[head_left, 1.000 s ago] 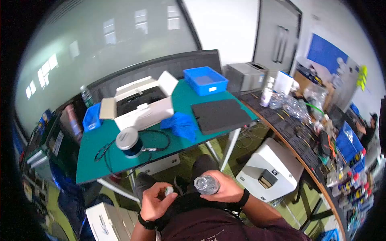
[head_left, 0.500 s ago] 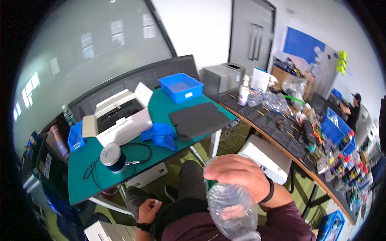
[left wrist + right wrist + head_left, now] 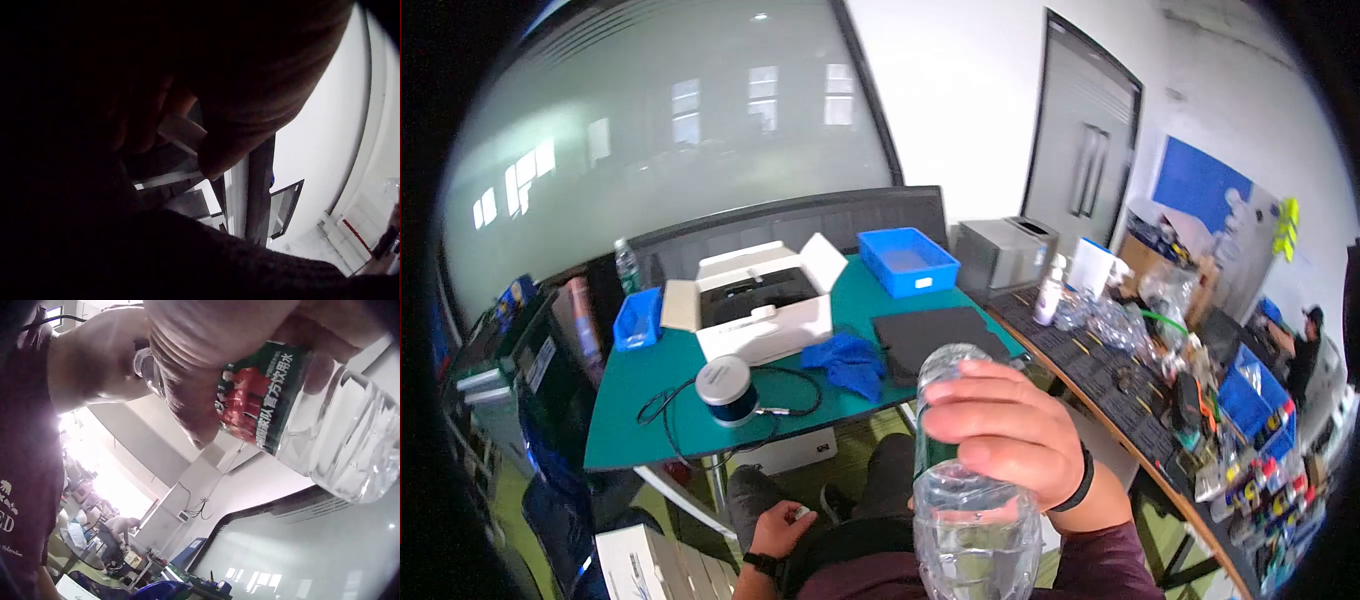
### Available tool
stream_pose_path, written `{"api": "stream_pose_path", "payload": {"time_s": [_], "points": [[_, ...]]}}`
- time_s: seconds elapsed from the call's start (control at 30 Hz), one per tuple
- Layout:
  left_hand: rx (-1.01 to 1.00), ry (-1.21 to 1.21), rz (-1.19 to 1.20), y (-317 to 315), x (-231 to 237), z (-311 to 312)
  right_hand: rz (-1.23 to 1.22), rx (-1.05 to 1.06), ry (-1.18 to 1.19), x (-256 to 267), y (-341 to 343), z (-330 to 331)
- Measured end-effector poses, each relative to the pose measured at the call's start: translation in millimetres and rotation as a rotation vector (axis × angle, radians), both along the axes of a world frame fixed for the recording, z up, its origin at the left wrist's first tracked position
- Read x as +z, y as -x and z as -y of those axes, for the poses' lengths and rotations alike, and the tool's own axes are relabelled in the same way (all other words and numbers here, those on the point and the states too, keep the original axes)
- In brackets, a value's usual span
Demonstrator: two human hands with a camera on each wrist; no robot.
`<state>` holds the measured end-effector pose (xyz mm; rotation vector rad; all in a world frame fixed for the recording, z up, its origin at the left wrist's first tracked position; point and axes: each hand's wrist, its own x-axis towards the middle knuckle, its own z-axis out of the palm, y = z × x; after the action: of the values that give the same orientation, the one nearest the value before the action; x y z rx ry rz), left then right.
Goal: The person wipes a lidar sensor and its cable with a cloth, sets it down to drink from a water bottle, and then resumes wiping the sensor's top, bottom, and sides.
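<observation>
Clock read on the head view, 12 at its top edge. My right hand (image 3: pixel 1022 440), at between 4 and 5 o'clock, is curled round the middle of a clear plastic bottle (image 3: pixel 975 545) at 5 o'clock, fingers bent over its near side, gap only as wide as the bottle. The right wrist view shows the grip on the green-and-red label (image 3: pixel 275 381), the base pointing away from my shirt; the neck and my mouth are not visible, nor can I tell the water level. My left hand (image 3: pixel 777 530), near 7 o'clock over my lap, is almost fully closed, thumb and finger pinching a small white cap (image 3: pixel 803 513); the left wrist view is too dark to add more. On the green table (image 3: pixel 640 400), a round lidded container (image 3: pixel 728 390) stands at 8 o'clock, with a blue cloth (image 3: pixel 843 362) between it and the centre, well apart from the bottle. Step in hand, judged: a drink, bottle tipped towards my face. Next move, judged: tilt the bottle upright without squeezing its thin wall, lower it to my lap, then align the cap with the neck. Risk: spilling.
</observation>
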<state>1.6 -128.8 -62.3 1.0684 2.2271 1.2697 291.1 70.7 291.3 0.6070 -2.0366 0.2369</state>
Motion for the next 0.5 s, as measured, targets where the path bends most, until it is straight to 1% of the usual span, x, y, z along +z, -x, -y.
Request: {"api": "stream_pose_path", "payload": {"time_s": [0.03,0.07,0.1,0.17,0.2,0.23,0.3,0.33,0.37,0.43,0.47,0.5], "points": [[-0.033,0.013,0.005,2,-3,-1,-0.033,-0.004,-0.023,4,6,0],[-0.065,0.025,0.01,4,-5,-1,-0.023,0.015,0.028,5,11,5],[-0.026,0.014,0.017,4,-7,0,-0.016,0.055,0.018,9,17,7],[-0.044,0.048,0.006,2,-4,1,-0.033,0.066,0.0,14,28,10],[-0.042,0.041,0.029,-2,4,2,-0.038,0.081,0.003,15,33,11],[-0.015,0.037,0.025,1,-3,5,-0.043,0.095,0.006,16,39,12],[-0.07,-0.049,0.048,4,-8,1,-0.096,0.137,0.018,17,50,13],[-0.07,-0.036,-0.025,4,-11,2,-0.114,0.154,0.029,18,55,15],[-0.061,-0.036,-0.03,9,-24,2,-0.132,0.172,0.04,19,59,17],[-0.108,-0.158,-0.013,21,-63,-4,-0.202,0.183,0.027,23,66,19],[-0.107,-0.156,-0.018,24,-66,-4,-0.227,0.186,0.023,25,68,20],[-0.103,-0.173,0.028,28,-69,-5,-0.217,0.199,0.026,26,69,20]]}}
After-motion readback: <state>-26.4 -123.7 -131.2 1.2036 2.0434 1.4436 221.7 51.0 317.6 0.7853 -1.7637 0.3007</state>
